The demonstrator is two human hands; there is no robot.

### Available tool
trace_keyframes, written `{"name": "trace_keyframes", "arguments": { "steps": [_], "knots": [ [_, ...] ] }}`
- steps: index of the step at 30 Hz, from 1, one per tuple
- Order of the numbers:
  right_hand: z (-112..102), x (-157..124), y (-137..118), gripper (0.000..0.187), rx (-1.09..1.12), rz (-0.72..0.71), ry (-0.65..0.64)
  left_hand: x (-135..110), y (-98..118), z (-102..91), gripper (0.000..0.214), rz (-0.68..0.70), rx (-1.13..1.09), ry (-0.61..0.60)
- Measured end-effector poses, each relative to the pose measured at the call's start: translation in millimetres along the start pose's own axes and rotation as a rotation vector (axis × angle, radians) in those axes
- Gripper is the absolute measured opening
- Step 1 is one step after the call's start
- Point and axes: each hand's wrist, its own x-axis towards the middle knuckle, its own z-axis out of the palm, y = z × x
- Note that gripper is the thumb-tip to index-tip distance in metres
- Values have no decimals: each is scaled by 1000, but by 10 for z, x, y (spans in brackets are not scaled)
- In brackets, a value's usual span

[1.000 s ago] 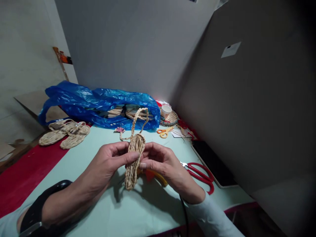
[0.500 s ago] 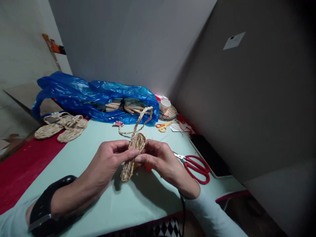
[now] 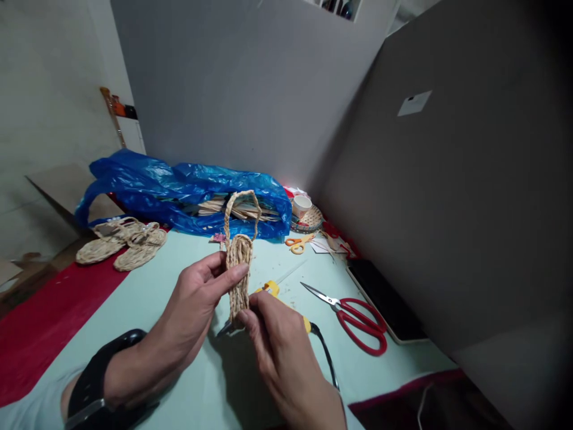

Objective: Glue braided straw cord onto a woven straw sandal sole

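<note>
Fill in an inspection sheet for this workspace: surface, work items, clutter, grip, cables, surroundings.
Surface: pale green cover, red strip at left.
Work items: braided straw coil, roughly upright; yellow tool, partly hidden by the right hand.
Clutter: red-handled scissors, blades apart from the coil; orange-handled scissors; straw sandals; white cup.
Grip: left hand holds the coil; right hand at its lower end, pinch unclear.
Cables: black cable beside the right hand; white cable at lower right.
Surroundings: blue plastic bag behind; grey panels at back and right.
</note>
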Motion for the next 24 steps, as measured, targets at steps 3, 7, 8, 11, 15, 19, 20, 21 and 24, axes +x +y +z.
{"name": "trace_keyframes", "arguments": {
  "steps": [3, 7, 8, 11, 15, 19, 20, 21, 24],
  "knots": [
    [78, -5, 62, 31, -126, -122, 98, -11, 14, 5, 43, -7, -30, -8],
    [52, -24, 99, 32, -218, -280, 180, -2, 17, -9, 40, -39, -54, -27],
    [36, -35, 98, 31, -223, -303, 189, 5, 13, -15, 40, -43, -59, -29],
    [-18, -72, 97, 31, -203, -311, 195, 29, 1, -29, 38, -40, -69, -23],
    [-79, -110, 131, 22, -118, -239, 168, 45, 2, -32, 36, -41, -68, -31],
    [-100, -118, 132, 22, -46, -159, 132, 35, 0, -40, 37, -39, -24, -49],
    [-98, -114, 121, 22, -39, -140, 132, 28, -3, -44, 36, -32, -4, -51],
    [-92, -107, 107, 21, -34, -124, 134, 17, -5, -47, 36, -22, 20, -51],
    [-47, -82, 67, 13, -32, -119, 125, -31, -6, -48, 33, 25, 110, -36]
  ]
}}
